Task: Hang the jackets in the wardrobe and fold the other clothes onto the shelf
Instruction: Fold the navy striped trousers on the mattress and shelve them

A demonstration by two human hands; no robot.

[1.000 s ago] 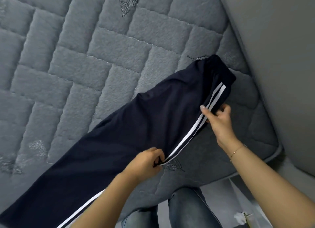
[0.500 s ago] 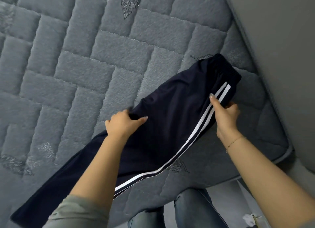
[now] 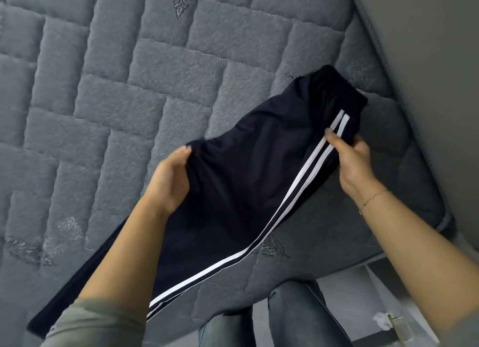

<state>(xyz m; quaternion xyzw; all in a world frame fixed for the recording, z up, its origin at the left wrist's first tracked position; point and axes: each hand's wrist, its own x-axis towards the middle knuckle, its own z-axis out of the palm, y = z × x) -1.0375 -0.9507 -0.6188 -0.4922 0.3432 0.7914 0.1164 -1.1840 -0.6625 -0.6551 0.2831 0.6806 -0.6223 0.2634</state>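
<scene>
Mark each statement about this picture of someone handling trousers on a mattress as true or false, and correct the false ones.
1. The navy track trousers carry two white side stripes. True.
2. The left hand rests flat on the mattress, away from the trousers. False: it grips the trousers' unstriped edge.
3. The right hand holds the trousers at the striped edge. True.
4. The right wrist is bare. False: it wears a thin bracelet.
5. The trousers are folded into a small square. False: they stretch out across the mattress.
</scene>
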